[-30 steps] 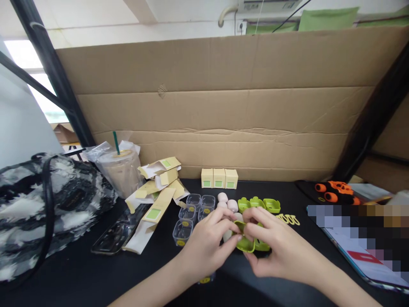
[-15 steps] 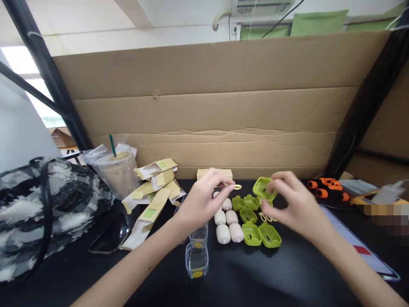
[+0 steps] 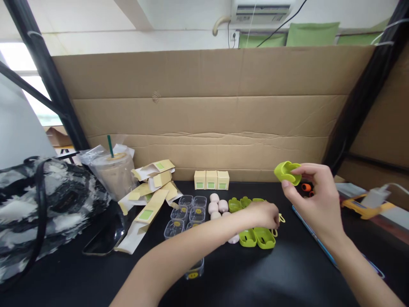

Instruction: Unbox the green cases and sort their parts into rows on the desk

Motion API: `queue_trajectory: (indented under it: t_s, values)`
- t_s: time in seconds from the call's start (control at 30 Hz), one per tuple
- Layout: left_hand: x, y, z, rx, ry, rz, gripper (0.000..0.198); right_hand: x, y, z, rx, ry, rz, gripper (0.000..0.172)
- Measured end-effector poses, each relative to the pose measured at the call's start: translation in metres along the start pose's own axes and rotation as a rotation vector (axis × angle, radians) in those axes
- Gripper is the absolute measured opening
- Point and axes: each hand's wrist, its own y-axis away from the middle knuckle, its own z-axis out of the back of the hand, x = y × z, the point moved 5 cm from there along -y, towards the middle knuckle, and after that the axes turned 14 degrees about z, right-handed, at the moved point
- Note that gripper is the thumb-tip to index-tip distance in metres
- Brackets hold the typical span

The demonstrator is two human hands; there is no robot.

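Observation:
My right hand (image 3: 315,196) is raised above the black table (image 3: 275,277) and pinches a lime-green silicone case (image 3: 286,172) between thumb and fingers. My left hand (image 3: 263,215) reaches across low over the table, fingers curled at a small yellow loop (image 3: 281,219) beside the row of green cases (image 3: 257,237). Several pink oval pieces (image 3: 218,206) lie just left of the green cases, partly hidden by my left forearm.
Clear small plastic boxes (image 3: 187,211) sit left of the pink pieces, three cream cartons (image 3: 211,179) stand against the cardboard wall (image 3: 204,111). Flattened cartons (image 3: 153,187), an iced drink (image 3: 115,172), a phone (image 3: 100,238) and a patterned bag (image 3: 41,204) lie left. A tablet (image 3: 319,238) and orange toy (image 3: 306,187) are right.
My right hand has lifted a green case up and to the right. My left hand has moved right and down from the cartons to the yellow loops by the green cases.

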Motion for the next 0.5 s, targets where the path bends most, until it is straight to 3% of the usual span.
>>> queue_trajectory:
  t_s: [0.13,0.27,0.37,0.5]
  values:
    - [-0.001,-0.002,-0.008,-0.024,-0.035,0.025,0.012,-0.001,0.002,-0.002,0.047,-0.009,-0.017,0.02]
    - [0.009,0.012,0.01,-0.146,0.008,0.01,0.018,-0.021,0.01,-0.013,0.1,-0.131,-0.145,0.043]
    - [0.027,0.041,0.034,-0.277,0.06,-0.001,0.021,-0.042,0.018,-0.04,0.335,-0.22,-0.231,0.052]
    - [0.064,0.098,0.062,-0.486,0.118,0.0,0.019,-0.056,0.026,-0.094,0.69,-0.298,-0.213,0.039]
